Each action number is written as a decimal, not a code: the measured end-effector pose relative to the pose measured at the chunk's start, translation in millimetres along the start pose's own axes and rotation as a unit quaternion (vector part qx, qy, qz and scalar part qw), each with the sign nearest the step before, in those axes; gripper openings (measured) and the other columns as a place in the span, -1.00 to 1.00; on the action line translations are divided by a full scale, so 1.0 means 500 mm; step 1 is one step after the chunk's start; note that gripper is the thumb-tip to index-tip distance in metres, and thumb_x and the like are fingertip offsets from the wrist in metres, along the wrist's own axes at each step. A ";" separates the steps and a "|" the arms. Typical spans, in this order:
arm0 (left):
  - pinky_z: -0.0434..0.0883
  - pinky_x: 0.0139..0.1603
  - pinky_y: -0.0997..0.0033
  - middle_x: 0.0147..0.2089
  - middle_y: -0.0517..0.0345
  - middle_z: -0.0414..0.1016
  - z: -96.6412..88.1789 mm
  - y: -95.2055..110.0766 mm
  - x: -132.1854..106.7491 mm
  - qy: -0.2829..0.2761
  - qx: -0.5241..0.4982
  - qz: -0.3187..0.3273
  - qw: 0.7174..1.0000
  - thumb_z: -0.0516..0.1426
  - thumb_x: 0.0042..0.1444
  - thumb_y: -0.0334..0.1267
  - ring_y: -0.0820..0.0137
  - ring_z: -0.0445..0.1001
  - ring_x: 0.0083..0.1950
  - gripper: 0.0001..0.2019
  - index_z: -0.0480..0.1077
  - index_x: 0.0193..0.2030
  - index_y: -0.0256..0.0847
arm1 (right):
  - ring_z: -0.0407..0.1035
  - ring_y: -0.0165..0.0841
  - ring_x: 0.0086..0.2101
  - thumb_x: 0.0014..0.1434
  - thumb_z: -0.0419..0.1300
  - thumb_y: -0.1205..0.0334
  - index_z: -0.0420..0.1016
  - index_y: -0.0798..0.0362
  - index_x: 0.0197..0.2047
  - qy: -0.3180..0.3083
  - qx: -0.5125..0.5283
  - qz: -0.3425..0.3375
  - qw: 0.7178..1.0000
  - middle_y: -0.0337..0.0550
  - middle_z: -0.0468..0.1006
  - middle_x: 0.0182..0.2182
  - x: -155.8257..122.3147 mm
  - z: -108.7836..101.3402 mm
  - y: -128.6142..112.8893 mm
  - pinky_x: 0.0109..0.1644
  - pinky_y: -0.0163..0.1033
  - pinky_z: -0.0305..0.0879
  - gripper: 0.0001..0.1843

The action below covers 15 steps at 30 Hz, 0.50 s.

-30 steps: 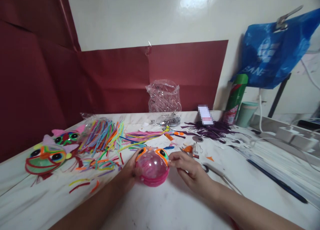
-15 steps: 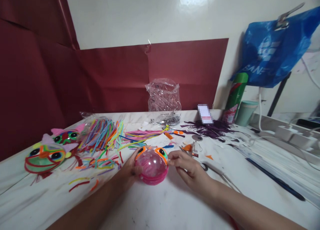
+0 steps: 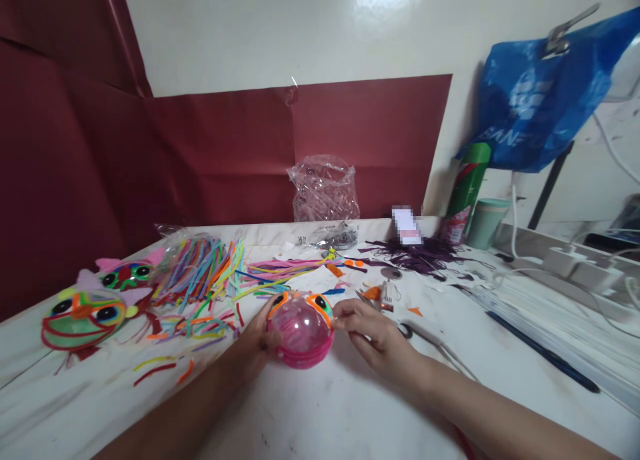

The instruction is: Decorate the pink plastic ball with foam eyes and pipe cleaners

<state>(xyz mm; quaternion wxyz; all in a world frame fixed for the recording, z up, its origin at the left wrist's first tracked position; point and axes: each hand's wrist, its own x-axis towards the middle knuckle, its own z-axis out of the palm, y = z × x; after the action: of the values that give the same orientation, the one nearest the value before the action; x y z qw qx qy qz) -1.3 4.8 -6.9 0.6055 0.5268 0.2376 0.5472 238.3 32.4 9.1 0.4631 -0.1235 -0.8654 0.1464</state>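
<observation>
A clear pink plastic dome point(image 3: 300, 332) with orange-rimmed eyes stuck on its far side sits on the white table point(image 3: 340, 413). My left hand point(image 3: 257, 343) cups its left side, fingers curled against the shell. My right hand point(image 3: 373, 333) pinches at the dome's right edge, by the right eye point(image 3: 321, 305). What the fingertips press there is too small to make out.
Two finished dome faces point(image 3: 83, 313) lie at the left. Coloured foam strips point(image 3: 210, 273) are heaped behind the dome, purple threads point(image 3: 420, 255) further right. Scissors point(image 3: 425, 337), a dark pen point(image 3: 543, 360), a green can point(image 3: 463, 193), a teal cup point(image 3: 484, 223) and a blue bag point(image 3: 540, 93) are on the right.
Both hands and the dome stay together in place. The view has shifted slightly, nothing else moved.
</observation>
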 end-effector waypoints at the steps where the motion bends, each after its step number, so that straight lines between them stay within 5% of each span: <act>1: 0.29 0.16 -0.06 0.20 -0.19 0.37 0.001 0.001 -0.001 0.001 0.002 0.002 1.000 0.39 -0.24 -0.04 -0.13 0.32 0.20 -0.21 0.29 0.18 -0.19 | 0.45 -0.37 -0.19 0.15 -0.03 0.58 0.46 -0.05 -0.07 -0.001 0.000 0.001 1.000 -0.08 0.46 -0.20 0.000 0.000 0.000 -0.17 -0.26 0.42 -0.56; 15: 0.38 0.08 0.07 0.15 -0.13 0.41 -0.008 -0.003 -0.001 -0.005 0.016 0.002 1.000 0.36 -0.19 -0.02 -0.04 0.39 0.14 -0.24 0.30 0.19 -0.17 | 0.43 -0.37 -0.18 0.11 -0.05 0.61 0.45 -0.04 -0.07 0.001 0.008 -0.004 1.000 -0.08 0.45 -0.19 -0.002 0.004 0.005 -0.15 -0.25 0.40 -0.53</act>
<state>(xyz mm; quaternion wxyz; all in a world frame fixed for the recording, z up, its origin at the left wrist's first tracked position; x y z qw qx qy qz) -4.2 5.8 -9.9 0.5972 0.5395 0.2419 0.5421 237.6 34.1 6.2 0.4656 -0.1163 -0.8642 0.1512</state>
